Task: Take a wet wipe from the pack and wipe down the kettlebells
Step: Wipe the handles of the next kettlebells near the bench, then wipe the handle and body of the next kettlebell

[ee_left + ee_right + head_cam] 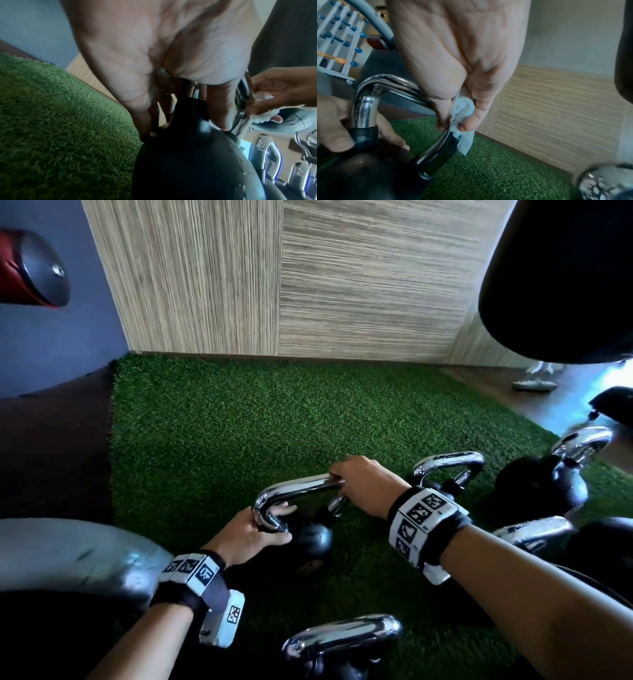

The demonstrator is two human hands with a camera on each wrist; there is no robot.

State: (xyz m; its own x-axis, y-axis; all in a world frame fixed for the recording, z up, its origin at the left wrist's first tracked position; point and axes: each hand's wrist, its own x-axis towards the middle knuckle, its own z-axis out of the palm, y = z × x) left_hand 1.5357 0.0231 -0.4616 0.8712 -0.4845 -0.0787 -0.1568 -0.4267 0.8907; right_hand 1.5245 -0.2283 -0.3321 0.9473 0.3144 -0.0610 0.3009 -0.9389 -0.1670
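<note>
A black kettlebell (313, 541) with a chrome handle (298, 487) stands on the green turf (239, 422). My left hand (274, 525) grips the left leg of that handle where it meets the black body (188, 162). My right hand (342, 481) pinches a crumpled white wet wipe (464, 108) and presses it against the handle's right bend (440, 146). The wipe (264, 97) also shows between the right hand's fingers in the left wrist view. No wipe pack is in view.
More chrome-handled kettlebells stand close by: one behind my right wrist (448, 470), one further right (555, 481), one near my chest (346, 642). A grey rounded object (68, 553) lies left. A black bag (565, 278) hangs upper right. A wood-grain wall (274, 278) bounds the turf.
</note>
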